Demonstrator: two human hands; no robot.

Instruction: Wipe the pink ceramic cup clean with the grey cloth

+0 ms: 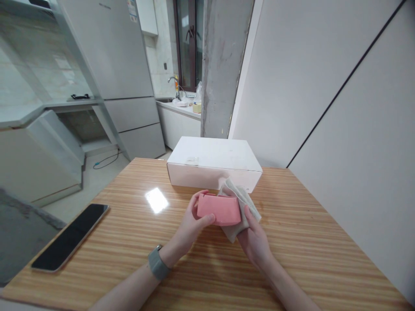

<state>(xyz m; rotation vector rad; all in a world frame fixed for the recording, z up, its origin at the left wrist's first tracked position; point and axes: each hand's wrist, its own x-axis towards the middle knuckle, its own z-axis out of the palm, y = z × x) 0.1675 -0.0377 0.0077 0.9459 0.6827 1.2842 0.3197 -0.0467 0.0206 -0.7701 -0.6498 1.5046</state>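
My left hand point(192, 225) grips the left end of a small pink rectangular box point(218, 209), thumb on its front and fingers curled behind it. My right hand point(254, 239) holds a folded beige cloth point(241, 201) pressed against the right end of the pink box. Both are lifted just above the striped wooden table point(129, 242), in front of a closed white cardboard box point(212, 164). A grey watch sits on my left wrist.
A black smartphone point(69, 237) lies face up near the table's left edge. A white wall runs along the right side. Behind the table stand a concrete pillar, a grey fridge and a kitchen counter with a tap.
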